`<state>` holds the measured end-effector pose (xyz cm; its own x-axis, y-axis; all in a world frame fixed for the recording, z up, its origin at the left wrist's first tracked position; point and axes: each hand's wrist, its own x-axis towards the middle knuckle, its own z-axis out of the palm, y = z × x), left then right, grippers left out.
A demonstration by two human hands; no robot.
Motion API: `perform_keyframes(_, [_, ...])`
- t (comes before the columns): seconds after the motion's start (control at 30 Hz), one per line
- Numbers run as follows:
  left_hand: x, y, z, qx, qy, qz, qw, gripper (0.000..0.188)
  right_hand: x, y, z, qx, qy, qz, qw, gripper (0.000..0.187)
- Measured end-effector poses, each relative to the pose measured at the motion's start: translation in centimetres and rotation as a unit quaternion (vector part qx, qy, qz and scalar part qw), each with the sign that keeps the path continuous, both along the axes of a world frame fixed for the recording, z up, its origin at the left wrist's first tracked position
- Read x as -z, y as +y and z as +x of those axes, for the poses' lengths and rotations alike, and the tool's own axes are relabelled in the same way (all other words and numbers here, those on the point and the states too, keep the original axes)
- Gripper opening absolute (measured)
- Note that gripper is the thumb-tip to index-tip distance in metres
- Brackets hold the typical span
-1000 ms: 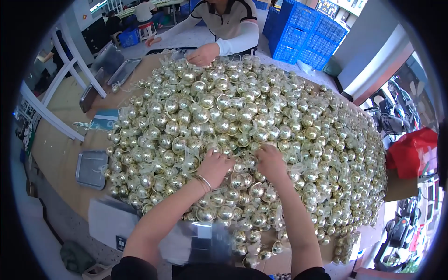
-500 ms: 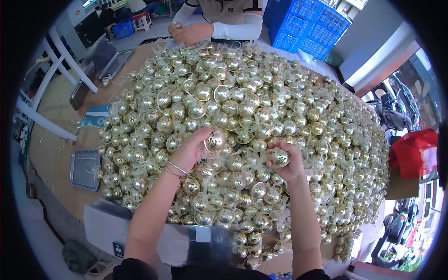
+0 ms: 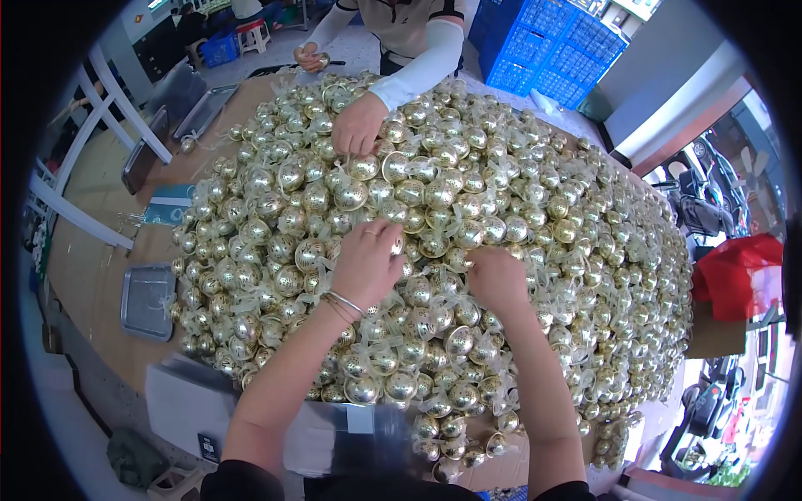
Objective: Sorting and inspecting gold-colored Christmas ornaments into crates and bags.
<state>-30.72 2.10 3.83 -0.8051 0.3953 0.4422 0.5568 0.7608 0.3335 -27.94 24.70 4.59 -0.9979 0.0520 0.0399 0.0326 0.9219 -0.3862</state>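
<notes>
1. Left hand and right hand are apart, fingers curled at the gold balls; whether either grips one, I cannot tell.
2. The balls, many with pale ribbons, heap near to far; finished and unfinished ones look alike.
3. Far, a co-worker's hand reaches in; left, a grey tray.

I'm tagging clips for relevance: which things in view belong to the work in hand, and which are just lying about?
Apparently in the work:
gold ribboned balls, around the left hand and right hand

Apparently just lying about:
grey tray
blue crates
red bag or cloth
teal packet
</notes>
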Motion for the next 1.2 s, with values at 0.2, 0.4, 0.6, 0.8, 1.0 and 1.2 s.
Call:
perform_keyframes(0.2, [2.3,4.3,0.6,0.108,-0.022,-0.024,0.994,0.017,0.3,-2.6,-0.1,-0.143,-0.185,0.214,0.948,0.033])
perform_keyframes(0.4, [4.5,6.0,0.1,0.121,-0.131,-0.101,0.979,0.014,0.8,-0.7,2.2,-0.252,-0.22,0.196,0.922,0.037])
perform_keyframes(0.6, [3.4,8.3,-0.1,0.075,-0.256,-0.165,0.95,0.02,-0.6,3.8,4.1,-0.168,-0.27,-0.291,0.902,0.027])
perform_keyframes(0.8, [5.1,8.4,-1.7,0.04,-0.357,0.004,0.933,0.029,-6.7,3.7,9.2,0.047,-0.13,-0.559,0.818,0.012])
perform_keyframes(1.0, [3.8,7.9,-1.5,0.066,-0.356,0.049,0.931,0.019,-6.5,6.0,12.5,0.076,-0.099,-0.596,0.793,0.014])
perform_keyframes(1.2, [4.3,8.4,-0.1,0.162,-0.229,-0.077,0.957,0.02,-6.4,5.8,15.2,0.073,-0.069,-0.581,0.808,0.014])
